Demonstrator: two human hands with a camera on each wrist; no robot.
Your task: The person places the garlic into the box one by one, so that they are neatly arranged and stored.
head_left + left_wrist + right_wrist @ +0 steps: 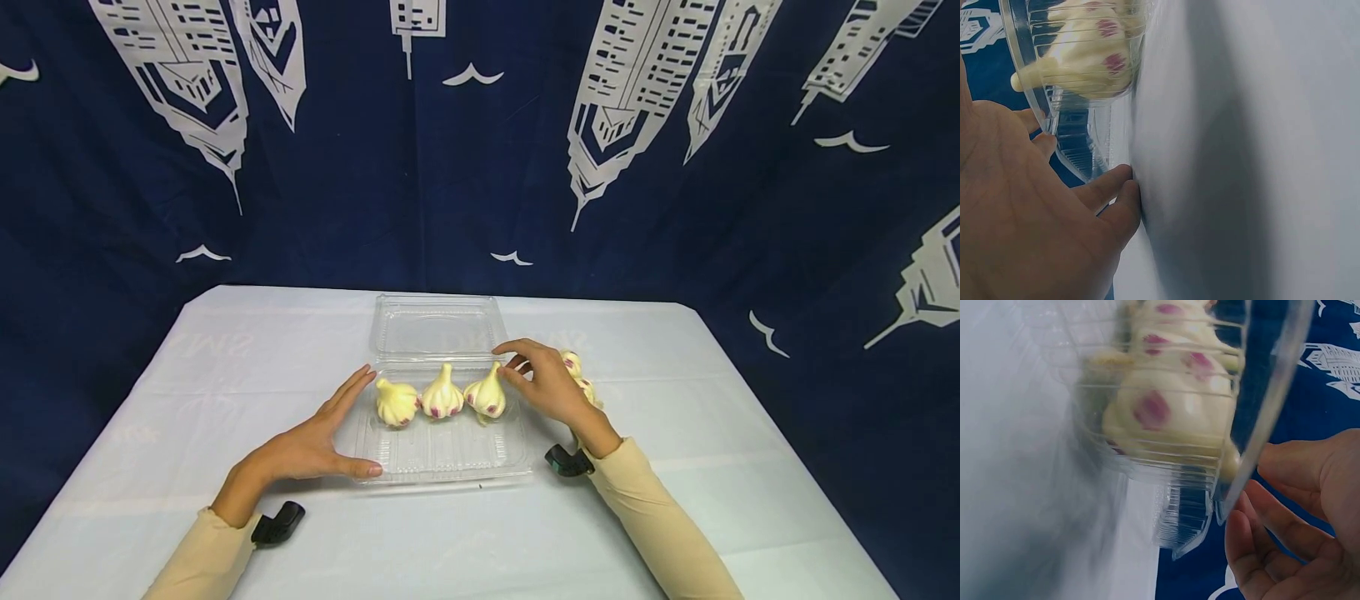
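Three garlic bulbs stand in a row in the back half of a clear plastic container (pixel 450 458): left bulb (pixel 396 403), middle bulb (pixel 442 395), right bulb (pixel 487 395). The left hand (pixel 307 446) spreads along the container's left side, its thumb by the front left corner. Beside the right bulb, the right hand (pixel 553 387) has bent fingers over the container's right edge, holding nothing. In the left wrist view the left hand (pixel 1041 206) is against the container wall (pixel 1029 69); in the right wrist view the right hand (pixel 1304 519) is by the rim (pixel 1272 406).
The container's hinged lid (pixel 438 329) lies open at the back. More garlic bulbs (pixel 572 363) rest on the white table (pixel 637 358) to the right, partly hidden by the right hand. A dark blue printed cloth (pixel 480 183) hangs behind the table.
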